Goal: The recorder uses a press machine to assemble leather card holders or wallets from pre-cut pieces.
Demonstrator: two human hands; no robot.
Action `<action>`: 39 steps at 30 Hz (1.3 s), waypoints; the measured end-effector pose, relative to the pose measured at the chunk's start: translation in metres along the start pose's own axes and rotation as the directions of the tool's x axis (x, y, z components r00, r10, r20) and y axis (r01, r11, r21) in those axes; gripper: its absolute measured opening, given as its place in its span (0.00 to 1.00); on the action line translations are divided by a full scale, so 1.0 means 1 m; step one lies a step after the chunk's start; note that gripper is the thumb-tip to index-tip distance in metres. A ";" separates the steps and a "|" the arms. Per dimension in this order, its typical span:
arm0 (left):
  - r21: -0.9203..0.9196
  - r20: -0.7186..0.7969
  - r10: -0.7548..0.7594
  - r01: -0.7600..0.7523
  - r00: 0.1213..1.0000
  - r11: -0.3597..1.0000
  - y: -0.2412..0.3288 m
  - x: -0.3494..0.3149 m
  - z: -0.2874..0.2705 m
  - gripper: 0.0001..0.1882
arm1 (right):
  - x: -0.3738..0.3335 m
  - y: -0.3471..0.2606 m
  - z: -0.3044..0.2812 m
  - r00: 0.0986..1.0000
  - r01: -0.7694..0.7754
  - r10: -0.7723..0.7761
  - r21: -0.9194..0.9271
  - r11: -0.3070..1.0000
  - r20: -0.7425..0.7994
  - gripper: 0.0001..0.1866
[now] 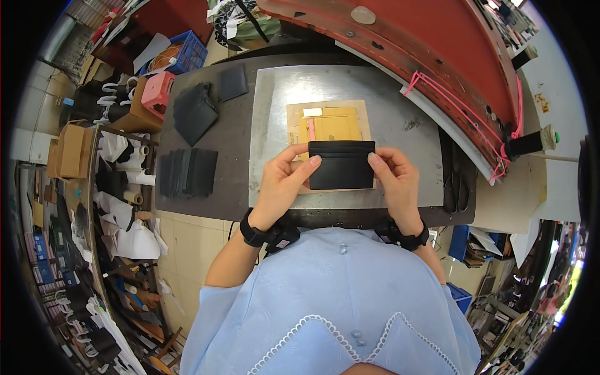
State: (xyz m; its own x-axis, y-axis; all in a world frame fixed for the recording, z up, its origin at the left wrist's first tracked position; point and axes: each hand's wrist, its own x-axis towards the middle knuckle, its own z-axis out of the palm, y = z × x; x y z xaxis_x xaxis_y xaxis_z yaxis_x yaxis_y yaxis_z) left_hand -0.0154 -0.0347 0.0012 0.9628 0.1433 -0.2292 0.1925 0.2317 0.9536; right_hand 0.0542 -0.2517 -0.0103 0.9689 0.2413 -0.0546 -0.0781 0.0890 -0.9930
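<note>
"What do you have at the centre of your feed?"

"I have a flat black card holder, wider than tall, with level seams across its upper part. It sits in front of the torso, over the near part of a tan board. I can't tell whether it touches the board."

"And the fingers?"

"On the left hand I see thumb and forefinger closed on the holder's left edge, thumb on the face toward me. The right hand mirrors that at the right edge. Both pinches are drawn in to the holder's thickness, and I find nothing else in either."

"What's just past it?"

"On the board, a yellow piece with a white patch at its far left corner and a pink strip down its left side. Under the board I have a grey metal plate, lying on the dark worktop."

"Left of the plate?"

"A spread pile of black pieces, one black square beyond it to the right, and an overlapping row of black pieces nearer me."

"Right side?"

"Dark-handled scissors near the worktop's edge. Farther off, a red metal frame slants across my view, with pink cord strung along it."
</note>
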 end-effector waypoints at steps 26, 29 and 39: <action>0.418 -0.306 0.400 -0.256 0.864 0.872 0.018 -0.059 -0.089 0.13 | -0.020 -0.006 0.046 0.860 0.491 -0.418 -0.249 0.835 0.293 0.12; 0.485 -0.456 0.423 -0.179 0.783 0.856 0.012 -0.060 -0.148 0.15 | -0.017 -0.004 0.041 0.871 0.462 -0.382 -0.249 0.851 0.309 0.11; 0.990 -0.141 0.613 0.106 0.777 0.094 0.025 0.005 -0.239 0.26 | -0.019 -0.007 0.047 0.871 0.462 -0.370 -0.282 0.841 0.324 0.09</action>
State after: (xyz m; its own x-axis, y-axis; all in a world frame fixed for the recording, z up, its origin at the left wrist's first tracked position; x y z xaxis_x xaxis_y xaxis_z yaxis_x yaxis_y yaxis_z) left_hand -0.0509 0.2020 -0.0230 0.8396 0.3895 0.3785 0.3081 -0.9155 0.2586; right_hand 0.0252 -0.2117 0.0022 0.7968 0.4901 0.3535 0.4481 -0.0867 -0.8898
